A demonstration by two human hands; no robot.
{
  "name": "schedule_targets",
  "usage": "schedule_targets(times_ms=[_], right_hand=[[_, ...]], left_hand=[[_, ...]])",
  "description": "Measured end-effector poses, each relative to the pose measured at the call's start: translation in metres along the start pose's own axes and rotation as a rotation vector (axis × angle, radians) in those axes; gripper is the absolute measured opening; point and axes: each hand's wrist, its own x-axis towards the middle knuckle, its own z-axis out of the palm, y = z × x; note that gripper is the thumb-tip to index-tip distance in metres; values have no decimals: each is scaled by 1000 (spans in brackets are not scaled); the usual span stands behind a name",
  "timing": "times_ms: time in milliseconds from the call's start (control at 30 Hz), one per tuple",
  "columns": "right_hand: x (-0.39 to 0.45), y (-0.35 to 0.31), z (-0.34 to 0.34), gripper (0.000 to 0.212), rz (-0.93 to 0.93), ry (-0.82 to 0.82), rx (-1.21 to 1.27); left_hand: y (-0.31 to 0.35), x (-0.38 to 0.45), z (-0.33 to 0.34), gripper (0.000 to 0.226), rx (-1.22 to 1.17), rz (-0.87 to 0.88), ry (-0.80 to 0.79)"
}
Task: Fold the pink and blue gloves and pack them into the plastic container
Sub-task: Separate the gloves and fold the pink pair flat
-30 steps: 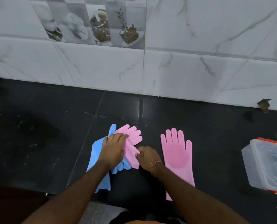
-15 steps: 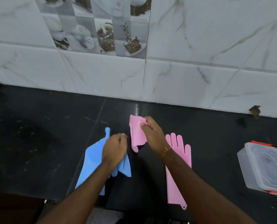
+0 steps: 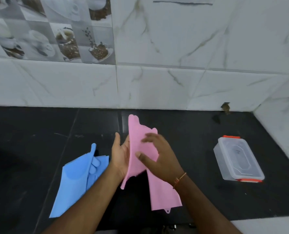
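Note:
A pink glove (image 3: 137, 130) is lifted off the black counter (image 3: 30, 149), its fingers pointing away from me. It is sandwiched between my two hands. My left hand (image 3: 120, 155) lies palm up against its left side with straight fingers. Spread fingers of my right hand (image 3: 160, 159) press on top of it. The second pink glove (image 3: 162, 195) lies flat on the counter under my right wrist. The blue gloves (image 3: 74, 179) lie in a loose pile to the left, untouched. The clear plastic container (image 3: 238, 159) with orange clips stands at the right, lid on.
A white marble-tiled wall (image 3: 157, 85) runs along the back of the counter and turns forward at the far right, behind the container. The counter's front edge is just below my forearms.
My right hand has lifted the pink glove off the blue ones and carried it right. My left hand has left the blue gloves and come up against the pink glove.

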Motion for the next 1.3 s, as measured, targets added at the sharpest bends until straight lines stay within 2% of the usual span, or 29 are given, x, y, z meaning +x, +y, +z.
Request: schedule_targets(times_ms=[67,133,200,267,333,400,467,500,600,733,800,867,967,1067,1133,1233,1300], right_hand=[[1,7,-6,67,156,98,199],[3,19,-11,61,209,161,448],[-2,38,-16,56,254,259,518],[-14,58,-28,39,439,359,559],[-29,82,-42,31,605,381,627],[-42,104,-59,23,741,395,720],[-52,125,-74,17,814,365,779],[-55,134,-79,20,834,331,789],[-57,160,-92,34,915,202,826],[-44,185,-108,24,943,70,875],[-32,200,-113,23,950,60,817],[-18,215,-114,27,934,82,656],[-4,237,-110,41,857,41,123],[-9,246,-101,59,651,22,-425],[-18,252,-92,70,489,27,-537],[-33,268,-76,76,310,-182,-690],[-44,278,-66,77,253,-250,-697]], left_hand=[[-23,-2,18,89,93,-17,-73],[-52,-5,34,92,199,-64,-139],[-80,-6,44,92,321,-112,-191],[-99,-6,52,79,557,-95,-241],[-110,-3,51,58,847,-21,-301],[-123,8,37,38,1173,207,-210],[-137,23,14,35,1473,431,-93],[-142,28,4,39,1611,465,-58],[-156,43,-16,58,1943,415,-23],[-174,61,-27,73,2209,258,-46],[-178,67,-32,77,2285,228,-62],[-178,71,-39,78,2320,257,-86],[-177,75,-48,79,2334,298,-97],[-178,78,-52,79,2333,339,-92],[-180,80,-54,79,2335,362,-82],[-180,83,-57,79,2317,401,-73],[-181,83,-58,79,2317,414,-70]])
